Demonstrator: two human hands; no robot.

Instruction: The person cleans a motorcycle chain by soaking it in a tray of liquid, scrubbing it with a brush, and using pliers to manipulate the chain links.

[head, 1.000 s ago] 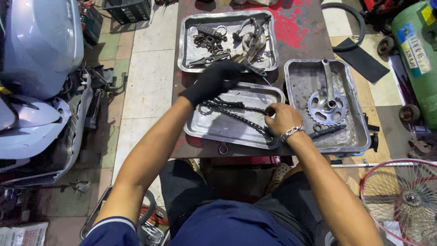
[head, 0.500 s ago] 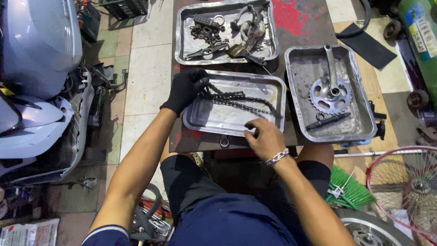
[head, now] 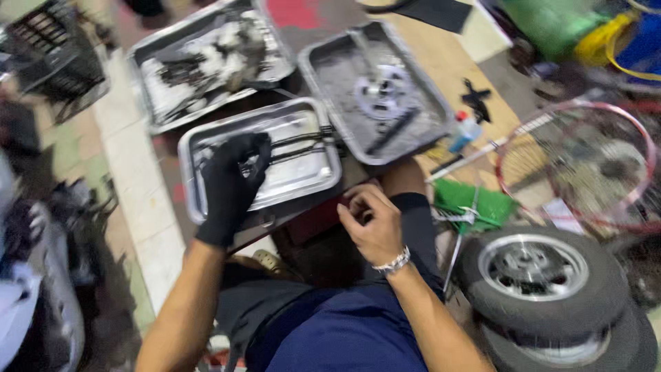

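3 metal trays on the table: near tray [head: 206, 207] holding 1 drive chain [head: 296, 146], far-left tray [head: 141, 55] of blurred small parts, right tray [head: 313, 62] with 1 sprocket [head: 379, 93]. 1 black-gloved left hand [head: 231, 182], fingers clenched on the chain inside the near tray. 1 bare right hand [head: 372, 224], fingers curled at the table edge, grasp cannot be told; 2 stacked tyres [head: 544, 296] to the right.

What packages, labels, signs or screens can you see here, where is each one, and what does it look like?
Small clear plastic bottle with a red cap and blue label: on the floor right of the grey metal tray holding the sprocket; the label is too blurred to make out.
Green and yellow container: top right corner, bulky, blurred; no label can be told.
No signs or screens show.
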